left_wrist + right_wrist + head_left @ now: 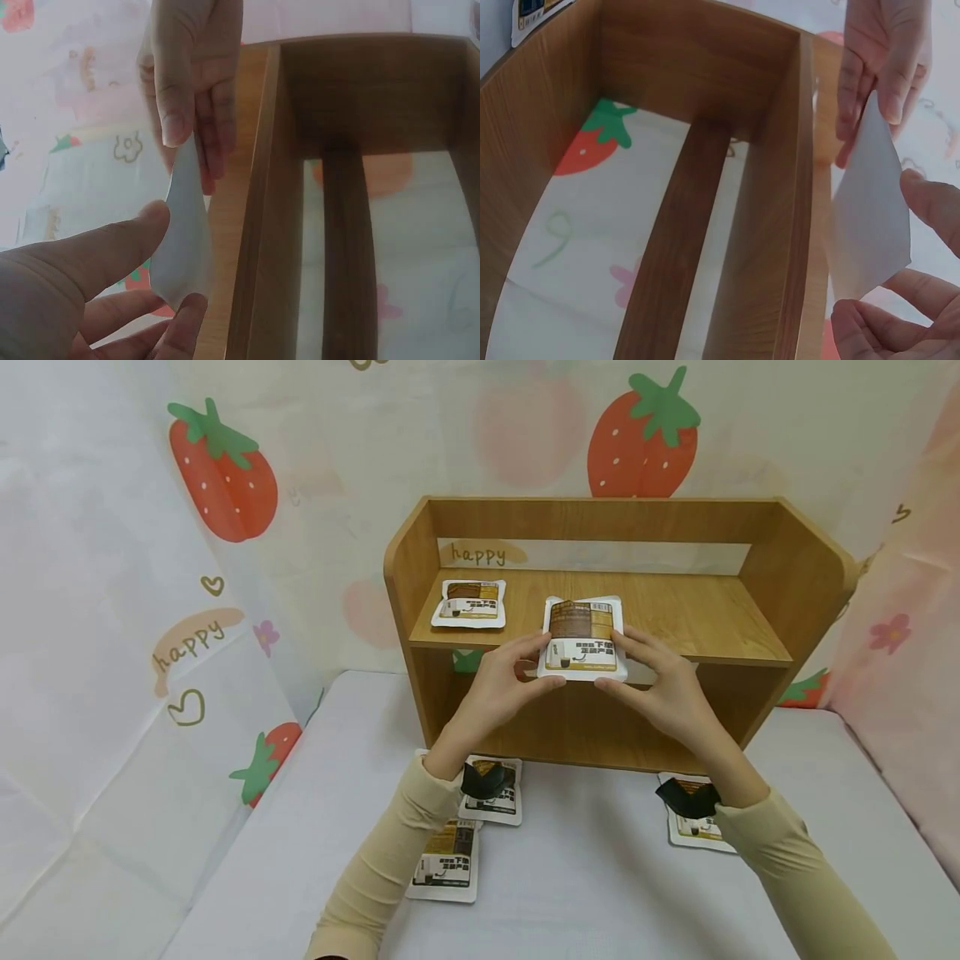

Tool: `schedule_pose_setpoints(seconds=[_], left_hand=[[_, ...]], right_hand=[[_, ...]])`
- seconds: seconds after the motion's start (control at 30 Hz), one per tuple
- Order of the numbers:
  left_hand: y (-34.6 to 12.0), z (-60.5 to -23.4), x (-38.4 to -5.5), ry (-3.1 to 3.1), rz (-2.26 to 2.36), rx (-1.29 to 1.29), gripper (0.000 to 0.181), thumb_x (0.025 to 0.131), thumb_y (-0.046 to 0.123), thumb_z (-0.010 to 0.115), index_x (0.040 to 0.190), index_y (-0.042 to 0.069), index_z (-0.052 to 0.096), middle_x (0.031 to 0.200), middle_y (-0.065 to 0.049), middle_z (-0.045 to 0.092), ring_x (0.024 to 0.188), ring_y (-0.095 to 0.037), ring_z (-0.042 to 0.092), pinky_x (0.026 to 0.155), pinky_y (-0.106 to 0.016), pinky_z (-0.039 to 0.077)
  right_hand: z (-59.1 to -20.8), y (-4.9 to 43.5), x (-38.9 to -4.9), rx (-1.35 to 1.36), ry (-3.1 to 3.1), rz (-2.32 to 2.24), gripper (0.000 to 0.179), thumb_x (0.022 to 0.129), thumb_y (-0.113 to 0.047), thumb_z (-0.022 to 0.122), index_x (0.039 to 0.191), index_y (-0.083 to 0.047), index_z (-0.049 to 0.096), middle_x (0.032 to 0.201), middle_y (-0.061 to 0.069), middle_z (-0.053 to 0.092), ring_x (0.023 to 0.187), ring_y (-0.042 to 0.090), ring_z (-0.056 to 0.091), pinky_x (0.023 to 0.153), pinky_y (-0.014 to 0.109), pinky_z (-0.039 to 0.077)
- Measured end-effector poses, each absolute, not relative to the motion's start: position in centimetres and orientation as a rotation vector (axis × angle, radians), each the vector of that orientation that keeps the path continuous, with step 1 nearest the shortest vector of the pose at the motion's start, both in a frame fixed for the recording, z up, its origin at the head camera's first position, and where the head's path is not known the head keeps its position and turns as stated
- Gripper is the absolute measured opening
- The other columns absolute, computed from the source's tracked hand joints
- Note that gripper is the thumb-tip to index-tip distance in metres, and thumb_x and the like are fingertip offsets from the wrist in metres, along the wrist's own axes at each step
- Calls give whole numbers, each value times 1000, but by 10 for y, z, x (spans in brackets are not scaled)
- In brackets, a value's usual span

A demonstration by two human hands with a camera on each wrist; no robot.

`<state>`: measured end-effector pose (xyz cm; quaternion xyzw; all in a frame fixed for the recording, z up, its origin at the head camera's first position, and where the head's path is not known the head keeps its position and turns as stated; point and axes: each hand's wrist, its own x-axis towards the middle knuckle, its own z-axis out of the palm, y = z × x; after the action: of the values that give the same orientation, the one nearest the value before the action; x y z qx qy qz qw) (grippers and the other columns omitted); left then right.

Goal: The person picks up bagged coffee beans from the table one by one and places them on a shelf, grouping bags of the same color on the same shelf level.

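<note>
A flat white-edged packet [581,647] with a brown and yellow printed label is held between both hands, in front of the upper shelf. My left hand [504,683] pinches its left edge, thumb low and fingers on the side. On the opposite edge my right hand [666,685] pinches it the same way. From the left wrist, the packet's plain pale back [184,232] shows between the two hands. In the right wrist view the pale back [874,210] appears too, close to the shelf's wooden edge. A similar packet [471,604] lies on the upper shelf's left end.
The two-level wooden shelf [705,610] stands at the back of the white-covered table [577,877]. Under the left forearm lie packets, one nearer [447,864] and one farther [498,806]. Another packet [697,831] lies by the right wrist. Strawberry-print cloth [337,468] hangs behind.
</note>
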<state>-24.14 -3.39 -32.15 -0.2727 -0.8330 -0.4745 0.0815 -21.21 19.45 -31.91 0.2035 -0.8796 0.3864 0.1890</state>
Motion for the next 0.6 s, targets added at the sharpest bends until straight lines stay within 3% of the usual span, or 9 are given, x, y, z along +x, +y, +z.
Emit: schedule_pose_setpoints(seconds=[0.2,0.47,0.6], left_hand=[[-34,-315,-250,-2471,-1286,-826,58,80,27,73,132,9,53,136,-8,50,122,-17,49,93,-31,47],[-31,-315,-265,-2489,-1289,-828,61,82,30,70,135,9,49,139,-7,46,122,-17,49,96,-27,45],[-29,-317,-272,-2502,-1267,-829,60,83,32,68,135,9,48,139,-7,46,125,-16,46,95,-23,45]], right_hand=[[-316,195,-222,585,-2456,1113,60,79,-19,74,132,-4,51,138,18,45,118,37,50,92,53,44],[-310,193,-237,577,-2456,1098,56,82,-23,72,131,-3,52,135,19,48,126,37,42,97,55,39],[-311,193,-242,555,-2473,1116,56,83,-23,70,131,-2,52,135,20,48,125,36,44,95,50,43]])
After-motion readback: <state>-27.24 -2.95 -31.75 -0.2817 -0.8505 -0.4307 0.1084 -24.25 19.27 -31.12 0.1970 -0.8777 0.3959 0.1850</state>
